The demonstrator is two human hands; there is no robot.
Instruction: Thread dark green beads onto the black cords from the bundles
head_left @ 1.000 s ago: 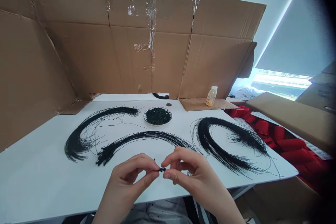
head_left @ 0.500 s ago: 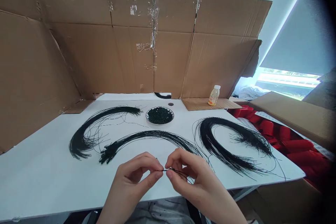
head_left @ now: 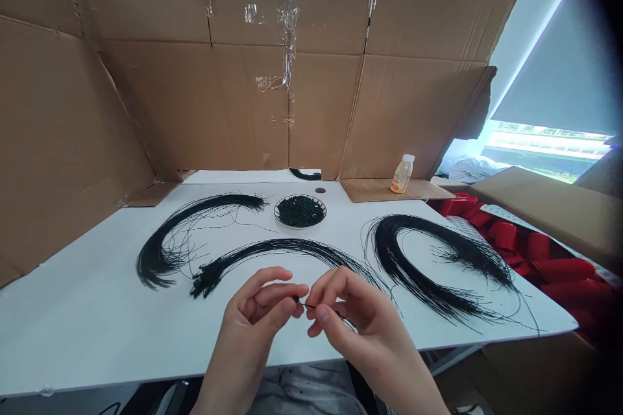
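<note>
My left hand (head_left: 260,318) is closed in a pinch, with a small black bead (head_left: 295,299) at its thumb tip and its index finger raised. A thin black cord (head_left: 309,306) runs from the bead into my right hand (head_left: 357,314), whose thumb and fingers are pinched on it. More of the cord trails below the right fingers. Just beyond my hands lies a curved bundle of black cords (head_left: 277,246), thick with dark bits at its left end. A plate of black beads (head_left: 300,211) stands farther back.
Another cord bundle (head_left: 160,246) curves at the left, and a larger one (head_left: 389,253) at the right. A small bottle (head_left: 402,174) stands on a cardboard flap at the back. Tall cardboard walls (head_left: 233,104) enclose the white table (head_left: 97,331). Red rolls (head_left: 540,253) fill a box at the right.
My left fingers have shifted from the cord's end to the bead, which now shows at the thumb. The right hand stays pinched on the cord. The view has shifted slightly.
</note>
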